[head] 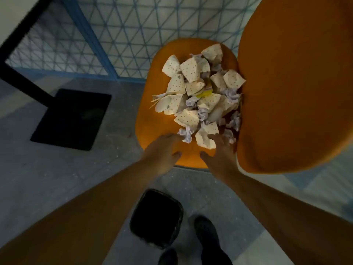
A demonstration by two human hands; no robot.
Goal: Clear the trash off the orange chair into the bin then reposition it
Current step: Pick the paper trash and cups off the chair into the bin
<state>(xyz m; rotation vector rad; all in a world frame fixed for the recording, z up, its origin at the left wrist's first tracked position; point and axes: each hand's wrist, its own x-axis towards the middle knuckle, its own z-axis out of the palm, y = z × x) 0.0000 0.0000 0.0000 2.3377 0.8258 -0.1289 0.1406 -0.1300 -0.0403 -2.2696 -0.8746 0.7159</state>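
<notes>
Head view shows you at the first step: the trash (pixel 200 96), folded dotted paper, crumpled tissues and a plastic fork (pixel 158 96), lies heaped on the seat of the orange chair (pixel 152 119), toward its backrest. Your left hand (pixel 164 150) and right hand (pixel 217 153) are both spread open over the near edge of the heap, each grip holding nothing. The bin (pixel 156 217) stands on the floor just below the seat edge, near your feet. I judge the next move calls for closing both hands around a bundle and carrying it down into the bin.
</notes>
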